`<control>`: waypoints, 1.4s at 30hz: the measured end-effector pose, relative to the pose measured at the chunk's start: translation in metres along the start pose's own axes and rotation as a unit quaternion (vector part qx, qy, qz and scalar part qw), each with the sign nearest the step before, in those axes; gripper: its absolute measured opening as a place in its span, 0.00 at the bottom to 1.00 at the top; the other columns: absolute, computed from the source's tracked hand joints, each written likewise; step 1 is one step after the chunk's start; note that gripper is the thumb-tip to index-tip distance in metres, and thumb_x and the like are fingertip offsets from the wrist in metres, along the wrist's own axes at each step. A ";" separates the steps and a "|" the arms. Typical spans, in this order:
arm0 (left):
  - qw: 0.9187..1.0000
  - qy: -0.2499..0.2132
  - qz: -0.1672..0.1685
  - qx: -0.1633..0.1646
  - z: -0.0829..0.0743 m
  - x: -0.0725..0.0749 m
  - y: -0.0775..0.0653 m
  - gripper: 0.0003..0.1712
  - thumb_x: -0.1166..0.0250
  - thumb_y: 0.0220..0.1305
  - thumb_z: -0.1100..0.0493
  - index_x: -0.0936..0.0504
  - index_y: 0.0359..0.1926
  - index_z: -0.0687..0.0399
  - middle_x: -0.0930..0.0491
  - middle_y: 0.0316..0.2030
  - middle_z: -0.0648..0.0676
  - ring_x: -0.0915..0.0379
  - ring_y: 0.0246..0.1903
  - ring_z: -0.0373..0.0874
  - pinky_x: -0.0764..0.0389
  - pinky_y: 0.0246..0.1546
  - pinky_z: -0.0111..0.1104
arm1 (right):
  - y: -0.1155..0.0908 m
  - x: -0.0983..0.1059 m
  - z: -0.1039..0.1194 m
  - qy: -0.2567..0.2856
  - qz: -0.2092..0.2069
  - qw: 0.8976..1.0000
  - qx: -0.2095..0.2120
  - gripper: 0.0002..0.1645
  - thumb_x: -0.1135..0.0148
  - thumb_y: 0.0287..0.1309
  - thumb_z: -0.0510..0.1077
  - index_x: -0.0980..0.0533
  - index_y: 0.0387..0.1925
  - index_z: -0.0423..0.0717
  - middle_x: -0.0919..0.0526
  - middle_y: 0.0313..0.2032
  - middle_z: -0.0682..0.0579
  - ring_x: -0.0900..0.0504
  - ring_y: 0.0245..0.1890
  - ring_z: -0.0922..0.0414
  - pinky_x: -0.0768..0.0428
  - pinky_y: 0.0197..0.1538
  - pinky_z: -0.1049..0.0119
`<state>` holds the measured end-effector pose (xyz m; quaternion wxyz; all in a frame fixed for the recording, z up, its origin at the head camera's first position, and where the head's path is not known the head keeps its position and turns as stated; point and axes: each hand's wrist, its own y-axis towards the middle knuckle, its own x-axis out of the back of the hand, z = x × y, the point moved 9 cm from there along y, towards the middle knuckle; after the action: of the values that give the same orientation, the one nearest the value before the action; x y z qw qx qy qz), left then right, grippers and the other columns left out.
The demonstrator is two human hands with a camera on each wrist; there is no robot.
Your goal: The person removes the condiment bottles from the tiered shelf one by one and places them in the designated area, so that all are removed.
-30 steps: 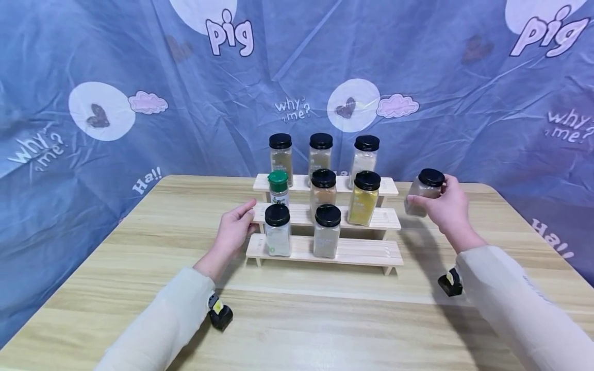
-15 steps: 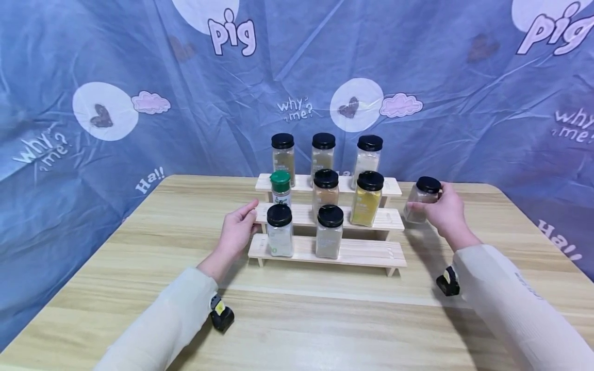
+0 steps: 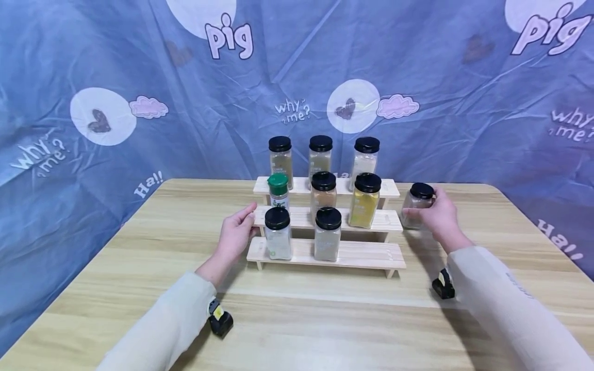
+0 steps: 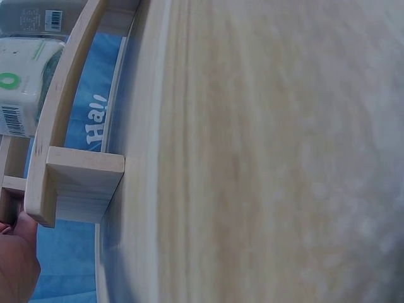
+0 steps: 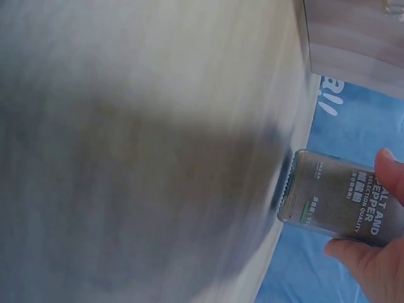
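Observation:
My right hand (image 3: 443,216) grips a clear spice jar (image 3: 416,207) with a black lid, to the right of the rack. Its label in the right wrist view reads "salt and pepper", and the jar (image 5: 331,199) stands nearly upright, its base close over the tabletop. At the left end of the three-tier wooden spice rack (image 3: 366,252), my left hand (image 3: 235,232) holds the middle shelf's edge between thumb and fingers. On the lowest shelf are a jar of white powder (image 3: 278,239) and a greyish jar (image 3: 327,239).
The middle shelf bears a green-capped bottle (image 3: 278,190), an orange-brown jar (image 3: 323,196) and a yellow jar (image 3: 365,203). Three black-lidded jars line the top shelf (image 3: 341,185). A blue printed cloth (image 3: 209,129) hangs behind the wooden table (image 3: 297,324).
My right hand has lowered the salt and pepper jar toward the table, slightly nearer to me, and brought it more upright. My left hand stays at the rack's end.

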<state>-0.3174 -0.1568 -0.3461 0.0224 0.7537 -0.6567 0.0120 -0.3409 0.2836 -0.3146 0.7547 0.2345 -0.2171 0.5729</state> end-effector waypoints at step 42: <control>1.000 -0.019 0.010 -0.004 -0.001 -0.001 0.000 0.22 0.53 0.69 0.65 0.34 0.64 0.62 0.33 0.62 0.62 0.30 0.23 0.29 0.25 0.25 0.16 | -0.052 0.021 0.060 0.139 0.030 0.989 0.032 0.54 0.34 0.53 0.48 0.57 0.71 0.47 0.52 0.71 0.40 0.50 0.70 0.48 0.42 0.69 0.59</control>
<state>-0.3174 -0.1562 -0.3455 0.0129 0.7470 -0.6647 -0.0047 -0.2888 0.2515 -0.2601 0.7523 0.1704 -0.0985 0.6287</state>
